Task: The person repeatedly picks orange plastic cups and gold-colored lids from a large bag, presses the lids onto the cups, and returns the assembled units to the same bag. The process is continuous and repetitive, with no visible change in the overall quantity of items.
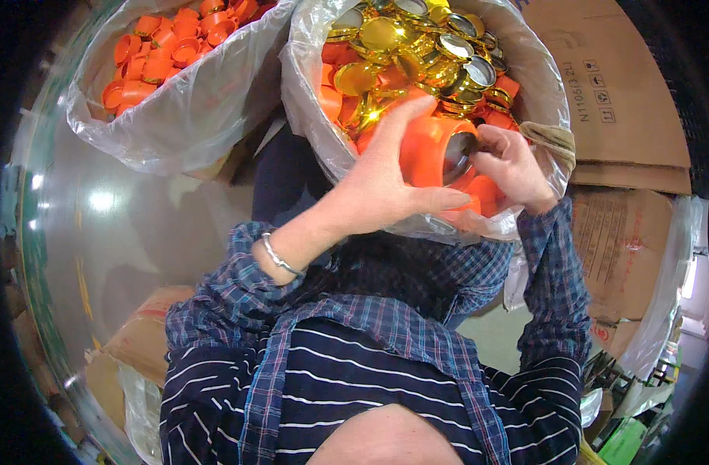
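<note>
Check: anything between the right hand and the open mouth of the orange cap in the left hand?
Nothing visible. The right hand has its fingers right at the mouth of the orange cap held in the left hand. The gold lids lie beyond, in the clear bag, not between.
</note>
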Motion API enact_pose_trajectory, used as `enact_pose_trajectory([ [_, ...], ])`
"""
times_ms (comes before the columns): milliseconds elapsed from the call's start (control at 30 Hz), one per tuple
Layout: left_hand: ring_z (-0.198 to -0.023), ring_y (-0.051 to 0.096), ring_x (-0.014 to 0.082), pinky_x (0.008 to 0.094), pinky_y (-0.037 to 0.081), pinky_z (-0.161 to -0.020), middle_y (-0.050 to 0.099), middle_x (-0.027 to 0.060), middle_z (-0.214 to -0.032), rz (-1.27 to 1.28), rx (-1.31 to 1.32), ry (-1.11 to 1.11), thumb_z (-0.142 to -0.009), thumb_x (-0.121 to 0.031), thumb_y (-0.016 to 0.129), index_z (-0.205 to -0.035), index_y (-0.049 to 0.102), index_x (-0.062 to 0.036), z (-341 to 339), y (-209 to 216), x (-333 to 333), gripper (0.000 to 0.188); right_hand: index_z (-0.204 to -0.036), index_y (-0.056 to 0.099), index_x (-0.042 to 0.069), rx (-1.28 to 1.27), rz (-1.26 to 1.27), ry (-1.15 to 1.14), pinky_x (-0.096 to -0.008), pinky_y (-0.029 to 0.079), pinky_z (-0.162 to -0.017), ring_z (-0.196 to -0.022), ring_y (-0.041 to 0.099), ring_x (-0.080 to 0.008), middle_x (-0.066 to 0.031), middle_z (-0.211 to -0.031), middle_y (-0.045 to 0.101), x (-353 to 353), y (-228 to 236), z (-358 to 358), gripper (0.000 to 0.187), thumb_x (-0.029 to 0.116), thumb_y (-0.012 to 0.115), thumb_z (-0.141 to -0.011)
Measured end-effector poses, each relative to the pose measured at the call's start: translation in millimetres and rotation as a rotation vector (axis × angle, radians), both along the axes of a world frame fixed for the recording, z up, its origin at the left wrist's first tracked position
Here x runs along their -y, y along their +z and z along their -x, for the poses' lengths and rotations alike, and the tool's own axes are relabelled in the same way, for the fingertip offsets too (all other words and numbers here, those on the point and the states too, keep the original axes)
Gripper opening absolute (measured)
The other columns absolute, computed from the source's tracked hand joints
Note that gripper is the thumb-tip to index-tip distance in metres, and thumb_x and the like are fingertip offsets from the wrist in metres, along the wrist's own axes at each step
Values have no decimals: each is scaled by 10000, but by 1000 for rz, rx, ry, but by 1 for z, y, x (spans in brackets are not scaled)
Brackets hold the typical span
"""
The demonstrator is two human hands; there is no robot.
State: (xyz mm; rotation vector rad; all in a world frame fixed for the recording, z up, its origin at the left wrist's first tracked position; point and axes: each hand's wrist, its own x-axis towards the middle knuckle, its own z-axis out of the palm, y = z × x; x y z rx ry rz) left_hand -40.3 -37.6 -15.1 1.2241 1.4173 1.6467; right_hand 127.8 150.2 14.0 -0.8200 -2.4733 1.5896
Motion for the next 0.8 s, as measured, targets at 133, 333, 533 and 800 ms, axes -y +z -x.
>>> enact_pose_trajectory([
  [133,-1198,541,191,322,478,-1001,534,150,-1284,103,230,-31,-786,-122,807,-1390,382,-27,-9,-10,-6,745,-1063,641,-51,-46,-210,-138,-271,472,-638,-708,559,-96,-58,-820,655,37,1,3,257,66,623,-836],
  [333,-1050,605,146,306,494,-936,607,106,-1167,210,369,-14,-845,-143,748,-1328,437,1,-7,-17,-2,592,-1153,647,21,-215,-927,-163,-331,556,-682,-773,714,-276,-166,-939,707,61,-6,6,245,70,642,-912],
  [533,-1088,591,175,329,513,-914,604,106,-1174,260,718,-58,-830,-116,656,-1241,517,5,-8,-11,-3,451,-1129,658,21,-361,-1094,-386,-317,552,-720,-823,719,-241,-160,-976,707,41,-5,-4,200,73,638,-937],
  [800,-1195,602,248,413,485,-1043,596,128,-1314,-116,1260,-174,-1003,-140,490,-1355,508,-40,-15,-30,-2,366,-1033,613,-6,-509,-592,-760,-295,519,-832,-905,640,-134,-74,-978,676,59,19,-6,154,27,669,-894],
])
